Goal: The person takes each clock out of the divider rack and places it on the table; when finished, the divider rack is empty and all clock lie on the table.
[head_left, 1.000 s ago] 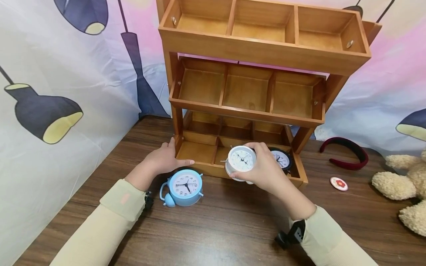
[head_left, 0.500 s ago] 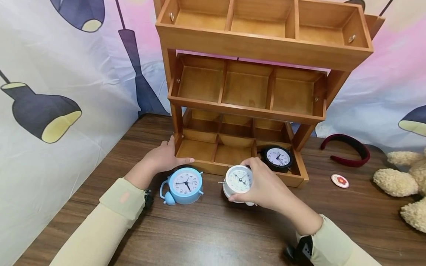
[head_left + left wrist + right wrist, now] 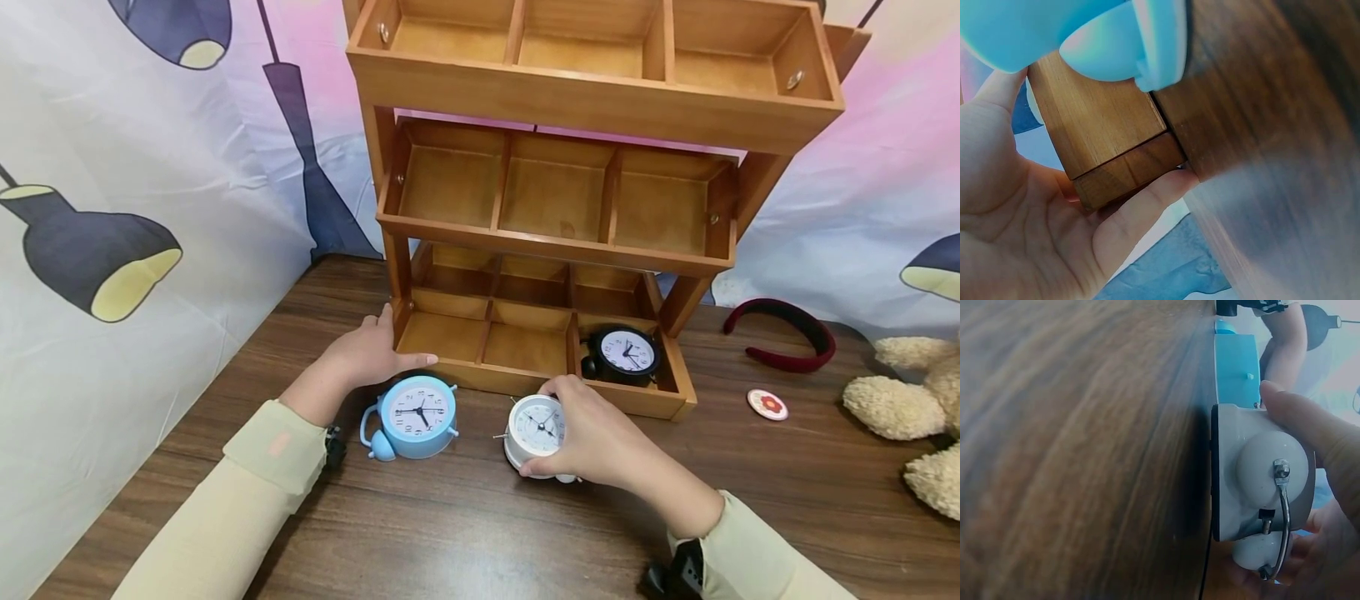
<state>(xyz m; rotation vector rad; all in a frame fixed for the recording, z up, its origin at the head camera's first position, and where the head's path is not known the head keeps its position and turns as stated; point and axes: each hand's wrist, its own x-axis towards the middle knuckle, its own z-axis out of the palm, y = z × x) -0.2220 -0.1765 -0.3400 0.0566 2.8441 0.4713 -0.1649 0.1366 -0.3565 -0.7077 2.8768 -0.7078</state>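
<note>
My right hand (image 3: 600, 437) grips a white twin-bell alarm clock (image 3: 536, 427) by its sides, low at the tabletop in front of the wooden rack (image 3: 585, 98). The clock lies face up; its bells (image 3: 1272, 469) and metal handle point toward my wrist in the right wrist view. My left hand (image 3: 362, 352) holds the front left corner of the rack's bottom tray, thumb along the front and fingers around the end (image 3: 1129, 169). Close by that thumb, a light blue alarm clock (image 3: 417, 417) lies face up on the table.
A black alarm clock (image 3: 625, 353) sits in the bottom tray's right compartment. Right of the rack lie a dark red headband (image 3: 795, 333) and a round flower badge (image 3: 767, 405). A plush bear (image 3: 892, 412) is at the right edge. Printed fabric (image 3: 112, 125) hangs behind.
My right hand has brought the white clock from over the bottom tray's front edge down toward me, uncovering the black clock. The left hand keeps its place on the rack.
</note>
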